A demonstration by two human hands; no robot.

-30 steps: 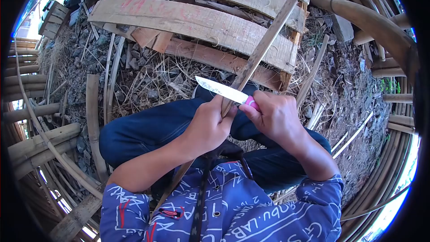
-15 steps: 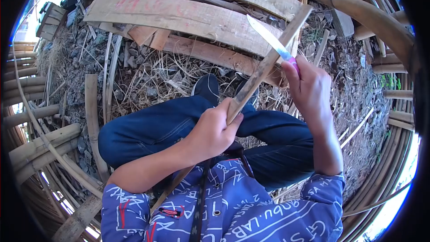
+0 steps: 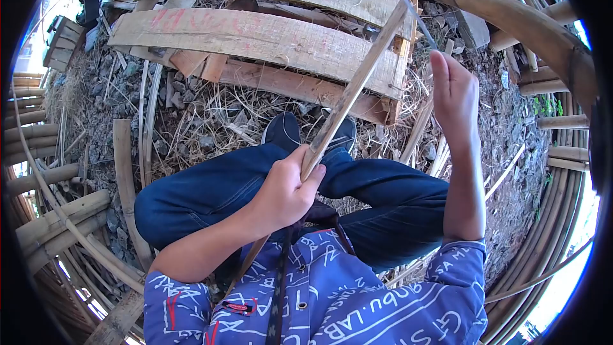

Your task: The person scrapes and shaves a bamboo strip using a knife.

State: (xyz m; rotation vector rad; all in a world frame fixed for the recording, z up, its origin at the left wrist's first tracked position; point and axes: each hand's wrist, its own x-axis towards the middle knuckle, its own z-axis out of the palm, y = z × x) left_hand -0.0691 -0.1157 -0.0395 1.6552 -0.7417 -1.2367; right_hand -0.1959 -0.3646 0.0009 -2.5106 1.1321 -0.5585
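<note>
My left hand (image 3: 288, 186) is wrapped round a long bamboo strip (image 3: 351, 94), which slants up and to the right over my knees. The strip's lower part runs down past my wrist in front of my shirt. To the right of the strip's upper end, my right hand (image 3: 457, 99) is closed round a knife (image 3: 422, 25). The knife's handle is hidden in the fist. Its blade is seen nearly edge-on, pointing up and left, with the tip close to the strip's far end.
A slatted wooden bench (image 3: 255, 35) stands in front of my shoes (image 3: 282, 129). Shavings and stones cover the ground (image 3: 211, 112). Bamboo poles (image 3: 54, 223) lie at the left, and a thick curved pole (image 3: 517, 22) arches at the upper right.
My right hand has moved up and away from the strip, turning the knife so its blade is now edge-on. My left hand and the strip appear slightly farther left and more upright.
</note>
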